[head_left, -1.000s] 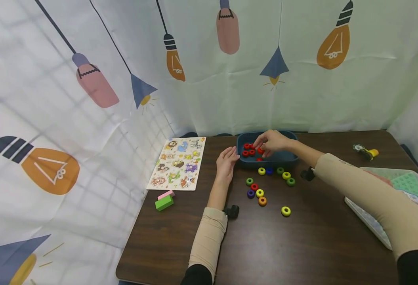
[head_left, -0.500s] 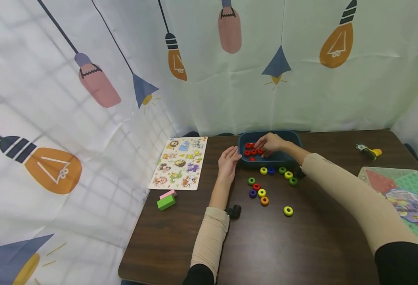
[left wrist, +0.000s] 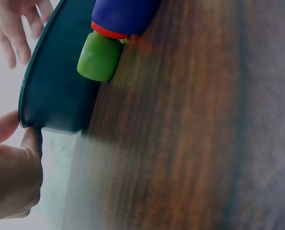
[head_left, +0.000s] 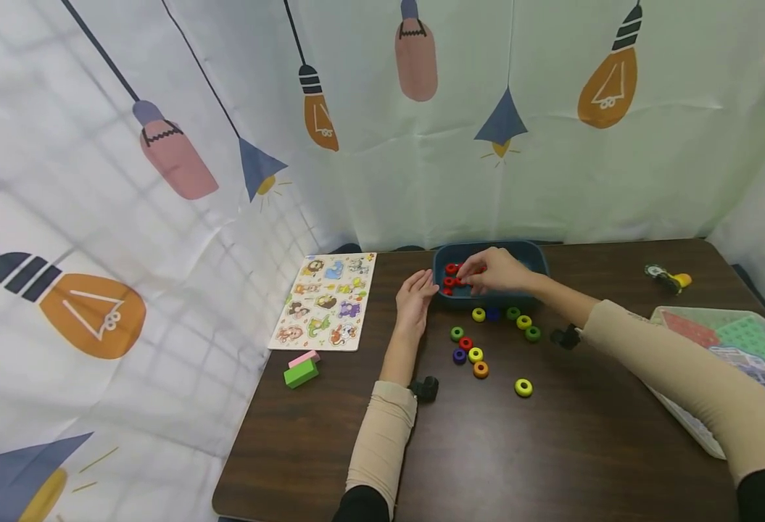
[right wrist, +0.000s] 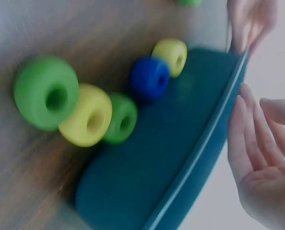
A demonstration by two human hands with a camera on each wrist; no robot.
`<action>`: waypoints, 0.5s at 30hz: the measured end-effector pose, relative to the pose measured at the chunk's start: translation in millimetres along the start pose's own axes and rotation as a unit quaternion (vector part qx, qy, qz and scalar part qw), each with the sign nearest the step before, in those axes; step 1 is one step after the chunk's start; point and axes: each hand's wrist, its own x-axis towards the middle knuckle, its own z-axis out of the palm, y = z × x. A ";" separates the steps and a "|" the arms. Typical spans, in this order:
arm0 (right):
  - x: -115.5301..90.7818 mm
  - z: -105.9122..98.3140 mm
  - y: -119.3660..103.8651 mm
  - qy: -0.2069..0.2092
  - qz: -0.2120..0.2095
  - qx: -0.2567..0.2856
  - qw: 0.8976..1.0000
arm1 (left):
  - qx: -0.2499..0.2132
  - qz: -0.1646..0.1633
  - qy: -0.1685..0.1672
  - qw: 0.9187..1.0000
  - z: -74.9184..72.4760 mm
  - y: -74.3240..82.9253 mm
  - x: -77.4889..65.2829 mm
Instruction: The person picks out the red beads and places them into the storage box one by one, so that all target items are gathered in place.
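Note:
A dark teal tray (head_left: pixel 531 254) stands at the back of the table with several red ring beads (head_left: pixel 450 269) gathered at its left end. At that end my left hand (head_left: pixel 415 299) touches the rim, its fingers extended; the left wrist view shows a finger and thumb against the rim and end wall. My right hand (head_left: pixel 501 271) reaches over the tray, fingers pointing down among the red beads. In the right wrist view its fingers are long and the thumb stands apart, with no bead visible between them. Some red beads are hidden behind that hand.
Several loose beads, among them a green bead (right wrist: pixel 46 93) and a blue bead (right wrist: pixel 150 77), lie before the tray. An animal picture board (head_left: pixel 325 301) and a green block (head_left: pixel 300 373) are at left. A clear lidded box (head_left: pixel 689 322) and a yellow-handled object (head_left: pixel 669 278) are at right.
My right hand has shifted within the tray, slightly toward me. The visible red beads now sit closer to the tray's left end. My left hand stays at the rim.

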 end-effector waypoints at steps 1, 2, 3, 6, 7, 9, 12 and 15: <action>-4.8 3.8 -4.3 -0.010 -0.009 -0.009 1.000 | 0.000 0.000 0.001 1.000 0.0 0.6 -0.1; -9.7 8.1 -8.4 -0.022 -0.016 -0.017 0.999 | 0.001 0.000 0.002 1.000 0.0 1.4 -0.3; -13.6 13.0 -10.7 -0.034 -0.020 -0.020 0.999 | 0.002 0.001 0.003 1.000 0.1 2.2 -0.5; -24.5 28.6 -13.8 -0.065 -0.027 -0.026 0.997 | 0.004 0.002 0.002 1.000 0.3 4.7 -1.3; -27.5 34.0 -13.9 -0.070 -0.025 -0.028 0.997 | 0.005 0.002 0.002 1.000 0.4 5.2 -1.7; -32.6 44.8 -12.6 -0.075 -0.022 -0.042 0.996 | 0.005 0.001 0.000 1.000 0.4 5.3 -1.9; -39.1 59.6 -9.6 -0.070 -0.016 -0.073 0.995 | 0.004 0.001 -0.003 1.000 0.4 3.4 -2.0; -43.2 69.7 -4.9 -0.053 -0.011 -0.115 0.992 | -0.001 0.002 -0.003 1.000 1.1 0.7 -1.4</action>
